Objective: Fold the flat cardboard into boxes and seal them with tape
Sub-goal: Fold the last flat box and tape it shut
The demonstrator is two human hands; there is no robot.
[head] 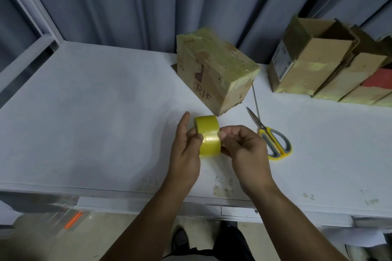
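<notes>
Both hands are closed on the tape roll [209, 140], just before the taped box [214, 74] (gripped by the left hand [186, 146], edge pinched by the right hand [244, 144]), and the strip may be torn if peeled askew.

Taped box [212, 74] side: partial dark-red print "RIF"; other box labels illegible

Left grip [186, 148], right grip [244, 146] hold tape roll [209, 143]; box [214, 70] behind.
</notes>
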